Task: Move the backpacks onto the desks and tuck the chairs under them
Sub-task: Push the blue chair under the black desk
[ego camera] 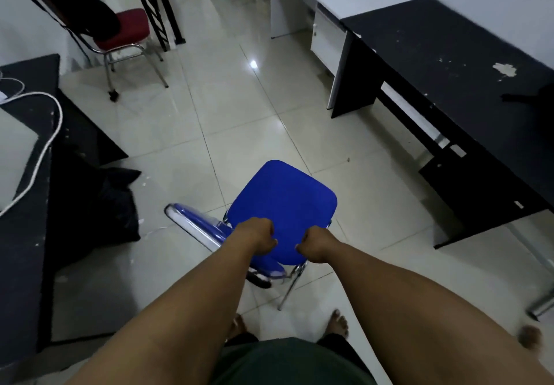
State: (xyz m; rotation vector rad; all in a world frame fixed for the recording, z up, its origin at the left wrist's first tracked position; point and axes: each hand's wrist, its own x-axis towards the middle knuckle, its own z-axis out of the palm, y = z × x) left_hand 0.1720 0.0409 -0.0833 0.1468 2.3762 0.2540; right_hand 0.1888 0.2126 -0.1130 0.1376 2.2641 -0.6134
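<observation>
A blue padded chair with a chrome frame stands on the tiled floor in front of me. My left hand and my right hand both grip its near edge, fingers curled round it. A black desk runs along the right wall, and the edge of a dark backpack lies on it at the frame's right border. Another black desk stands at the left. A red chair with dark cloth over its back stands at the far left.
A black bag sits on the floor under the left desk. A white cable trails across that desk. A white drawer unit stands beside the right desk. My bare feet are behind the blue chair.
</observation>
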